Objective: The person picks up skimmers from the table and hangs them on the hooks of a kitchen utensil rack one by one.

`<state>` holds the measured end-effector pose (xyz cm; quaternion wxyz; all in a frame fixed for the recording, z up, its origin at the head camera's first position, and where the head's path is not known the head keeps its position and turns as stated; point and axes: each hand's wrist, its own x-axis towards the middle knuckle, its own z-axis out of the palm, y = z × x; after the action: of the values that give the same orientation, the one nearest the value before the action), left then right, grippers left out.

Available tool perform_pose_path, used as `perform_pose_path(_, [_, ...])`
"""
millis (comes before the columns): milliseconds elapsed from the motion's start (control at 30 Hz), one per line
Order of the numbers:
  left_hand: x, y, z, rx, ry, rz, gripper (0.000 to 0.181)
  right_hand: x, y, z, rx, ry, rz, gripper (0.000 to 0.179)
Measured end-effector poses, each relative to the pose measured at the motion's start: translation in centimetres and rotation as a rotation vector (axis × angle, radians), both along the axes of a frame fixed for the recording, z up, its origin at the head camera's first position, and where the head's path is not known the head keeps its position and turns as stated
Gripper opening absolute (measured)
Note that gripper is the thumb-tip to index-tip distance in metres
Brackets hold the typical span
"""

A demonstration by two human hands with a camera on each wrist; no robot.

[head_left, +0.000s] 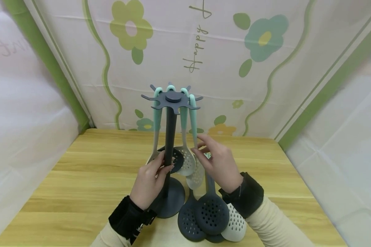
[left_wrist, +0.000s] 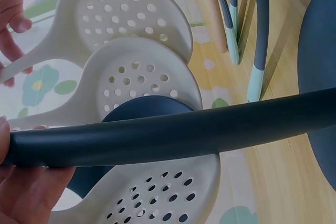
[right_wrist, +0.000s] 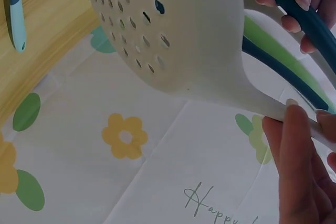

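Note:
A dark utensil stand has a pole, a round base and a hooked top. My left hand grips the pole partway up. At the stand's right side, my right hand pinches the handle of a pale skimmer, whose mint end loops over a hook. Beside it hang another pale skimmer, a dark perforated one partly behind the pole, and a third pale perforated utensil, mostly behind my left hand in the head view.
Right of the base, a dark skimmer overlaps another dark perforated utensil and a pale slotted turner on the wooden table. A flower-printed cloth hangs behind the table, with pale cloth at both sides.

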<state>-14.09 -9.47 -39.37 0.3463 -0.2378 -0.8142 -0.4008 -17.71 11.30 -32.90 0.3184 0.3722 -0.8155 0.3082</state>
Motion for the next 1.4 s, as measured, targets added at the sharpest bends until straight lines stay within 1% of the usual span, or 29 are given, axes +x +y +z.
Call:
perform_pose_path(200, [0.0,0.0,0.1,0.001,-0.011,0.002,0.041,0.0,-0.2,-0.1,-0.018,0.004,0.017,0.037])
perform_pose_path(400, [0.0,0.1,-0.1,0.0,0.001,0.01,0.042,0.1,-0.4,-0.4,-0.023,0.005,-0.015,0.038])
perform_pose_path(533, [0.0,0.2,-0.1,0.002,0.009,0.012,0.041,0.2,-0.3,-0.7,-0.019,-0.021,-0.028,0.037])
perform_pose_path(667, [0.0,0.2,-0.1,-0.003,0.007,0.019,0.041,0.2,0.0,-0.9,-0.028,-0.069,-0.008,0.035])
perform_pose_path(833, [0.0,0.2,-0.1,-0.003,0.007,0.028,0.042,0.1,0.7,-1.2,-0.031,-0.057,0.023,0.038])
perform_pose_path(967, [0.0,0.2,-0.2,-0.004,0.01,0.032,0.042,0.0,1.2,-1.5,-0.049,-0.059,0.029,0.04])
perform_pose_path(1200, [-0.1,0.3,-0.2,-0.006,0.021,0.033,0.041,-0.5,2.4,-2.6,-0.123,-0.088,0.018,0.041])
perform_pose_path(1400, [-0.1,0.3,-0.2,0.001,0.02,0.026,0.042,-0.7,3.6,-4.1,-0.136,-0.146,-0.045,0.041])
